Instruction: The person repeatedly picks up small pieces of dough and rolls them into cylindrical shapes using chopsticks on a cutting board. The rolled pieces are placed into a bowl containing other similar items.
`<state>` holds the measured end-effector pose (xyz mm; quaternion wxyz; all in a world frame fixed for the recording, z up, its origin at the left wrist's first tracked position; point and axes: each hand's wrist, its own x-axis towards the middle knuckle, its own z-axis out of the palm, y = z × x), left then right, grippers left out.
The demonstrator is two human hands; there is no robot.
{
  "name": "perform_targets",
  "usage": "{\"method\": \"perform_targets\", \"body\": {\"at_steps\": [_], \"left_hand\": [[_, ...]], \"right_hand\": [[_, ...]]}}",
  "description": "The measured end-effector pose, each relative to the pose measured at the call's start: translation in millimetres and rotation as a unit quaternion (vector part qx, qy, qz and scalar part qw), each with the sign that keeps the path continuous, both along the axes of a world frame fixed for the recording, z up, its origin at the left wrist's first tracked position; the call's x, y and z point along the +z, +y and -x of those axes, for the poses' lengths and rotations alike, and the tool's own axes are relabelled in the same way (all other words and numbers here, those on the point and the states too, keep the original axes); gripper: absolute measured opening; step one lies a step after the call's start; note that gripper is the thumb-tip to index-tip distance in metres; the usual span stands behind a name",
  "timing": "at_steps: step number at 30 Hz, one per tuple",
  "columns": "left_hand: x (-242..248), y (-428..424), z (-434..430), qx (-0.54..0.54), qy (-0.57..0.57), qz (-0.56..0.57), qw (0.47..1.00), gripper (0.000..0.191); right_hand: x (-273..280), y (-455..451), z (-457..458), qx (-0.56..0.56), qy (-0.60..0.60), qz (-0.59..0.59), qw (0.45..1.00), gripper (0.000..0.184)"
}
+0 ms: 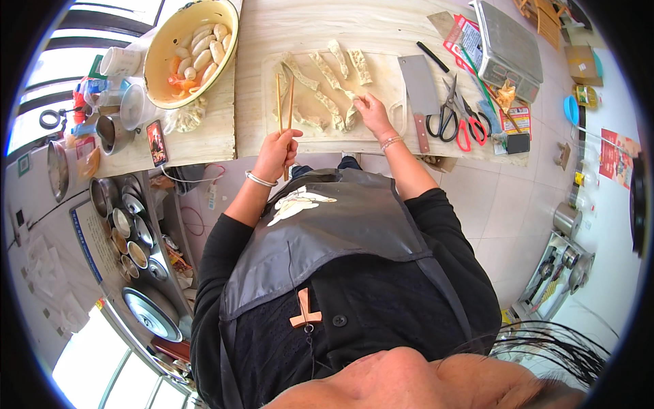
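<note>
My left hand (276, 152) grips a pair of wooden chopsticks (291, 105), their tips pointing away from me over a white cutting board (380, 97). At the board's near right, the fingers of my right hand (374, 115) pinch the end of a pale, lumpy food strip (350, 95). Several similar strips lie spread over the board, among them a thick short piece (360, 66) at the far side and a long one (301, 74) by the chopstick tips. What the strips are made of I cannot tell.
Right of the board lie a cleaver (419, 84), black-handled scissors (443, 120), red-handled scissors (470, 130), a black marker (433, 57) and a scale (508, 48). To the left stand an enamel basin (153, 76) of pale oblong pieces and a phone (157, 143) near the table edge.
</note>
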<state>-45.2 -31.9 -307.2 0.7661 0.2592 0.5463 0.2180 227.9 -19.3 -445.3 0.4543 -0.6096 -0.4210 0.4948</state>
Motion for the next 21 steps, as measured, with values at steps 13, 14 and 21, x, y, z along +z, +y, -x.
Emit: {"method": "perform_targets", "body": {"at_steps": [13, 14, 21], "left_hand": [[2, 11, -58, -0.066, -0.08, 0.078, 0.992, 0.016], [0, 9, -60, -0.055, -0.078, 0.073, 0.993, 0.015], [23, 1, -61, -0.051, -0.14, 0.055, 0.987, 0.014]], "right_hand": [[84, -22, -14, -0.039, 0.394, 0.107, 0.912, 0.014], [94, -20, -9, -0.003, 0.402, 0.098, 0.91, 0.014], [135, -13, 30, 0.083, 0.257, 0.117, 0.956, 0.023]]}}
